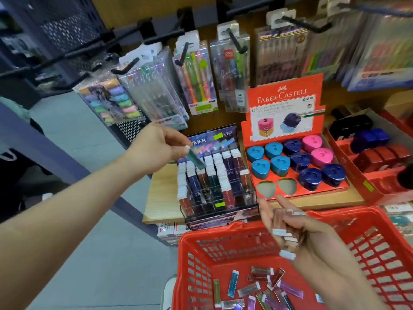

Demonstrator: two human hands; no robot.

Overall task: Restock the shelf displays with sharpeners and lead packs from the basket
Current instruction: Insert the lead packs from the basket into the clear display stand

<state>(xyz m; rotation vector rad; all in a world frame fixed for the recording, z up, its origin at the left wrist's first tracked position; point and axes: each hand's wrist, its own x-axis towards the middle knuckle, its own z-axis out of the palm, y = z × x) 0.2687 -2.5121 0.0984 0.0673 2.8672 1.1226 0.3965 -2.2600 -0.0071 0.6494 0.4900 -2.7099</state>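
My left hand (pixel 159 145) pinches a teal lead pack (pixel 196 158) just above the back left rows of the clear lead display (pixel 218 182). My right hand (pixel 290 229) hovers over the red basket (pixel 223 240), palm up, holding several lead packs (pixel 285 234) with white caps. More loose lead packs (pixel 261 287) lie on the basket floor. The red sharpener display (pixel 292 166) holds blue, navy and pink sharpeners, with two empty slots (pixel 277 187) at its front left.
Pen packs (pixel 232 70) hang on black hooks above the shelf. A second red tray (pixel 366 153) with dark and red boxes stands at the right. The wooden shelf edge (pixel 161 211) runs below the displays. Grey floor lies to the left.
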